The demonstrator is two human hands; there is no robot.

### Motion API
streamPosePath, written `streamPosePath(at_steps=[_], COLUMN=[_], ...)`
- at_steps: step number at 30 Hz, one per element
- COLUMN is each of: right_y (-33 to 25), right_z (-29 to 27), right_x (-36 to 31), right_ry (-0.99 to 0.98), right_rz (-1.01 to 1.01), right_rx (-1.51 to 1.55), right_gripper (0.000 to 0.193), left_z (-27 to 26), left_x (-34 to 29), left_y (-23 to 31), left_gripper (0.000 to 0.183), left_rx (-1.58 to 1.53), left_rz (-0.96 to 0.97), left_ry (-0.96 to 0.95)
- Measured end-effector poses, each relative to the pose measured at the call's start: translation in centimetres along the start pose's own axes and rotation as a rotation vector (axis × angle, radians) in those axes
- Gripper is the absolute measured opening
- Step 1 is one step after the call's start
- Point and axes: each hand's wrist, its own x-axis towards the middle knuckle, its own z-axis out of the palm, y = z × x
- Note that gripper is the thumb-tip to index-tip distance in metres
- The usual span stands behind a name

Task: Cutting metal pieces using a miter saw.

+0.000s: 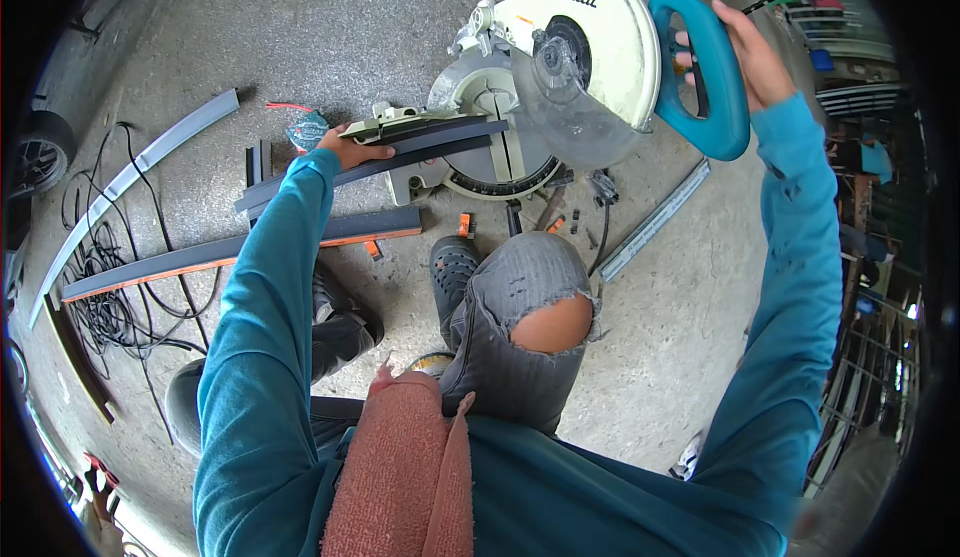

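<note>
here, right hand [745, 52] gripping saw handle [705, 67], left hand [350, 147] pressing dark strip [400, 157]

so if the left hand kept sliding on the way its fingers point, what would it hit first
Probably the saw's pale metal base. The left hand presses the dark strip with fingers aimed right along it, toward the saw; depth is unclear.

You see one miter saw [560, 67] in the upper centre of the frame. You have two hands in view: the left hand [352, 147] left of the saw and the right hand [748, 55] at the upper right. Count four long profile strips: two [400, 155] [240, 252] at centre left, one pale curved strip [130, 172] at far left, one light strip [655, 222] at right. One coil of black cable [105, 287] lies at left.
</note>
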Motion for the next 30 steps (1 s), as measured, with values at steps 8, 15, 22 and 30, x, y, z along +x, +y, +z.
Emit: streamPosePath(at_steps=[8,15,22,30], right_y=[1.0,5.8,7.3,9.2], right_z=[1.5,2.3,2.8,3.6], right_x=[-0.5,-3.8,-4.9,-5.8], right_ry=[-0.016,0.106,0.089,0.167], right_rz=[0.007,0.081,-0.036,0.013], right_rx=[0.047,0.031,0.166,0.168], right_gripper=[0.052,0.056,0.054,0.054], left_z=[-1.2,-2.3,-2.1,-1.8], left_x=[-2.3,-2.7,-2.0,-3.0], left_y=[2.4,2.9,1.8,2.7], left_gripper=[0.102,0.098,0.085,0.072], left_rx=[0.217,-0.053,0.069,0.061], left_rz=[-0.267,-0.331,-0.163,-0.118], left_ry=[0.074,0.127,0.026,0.072])
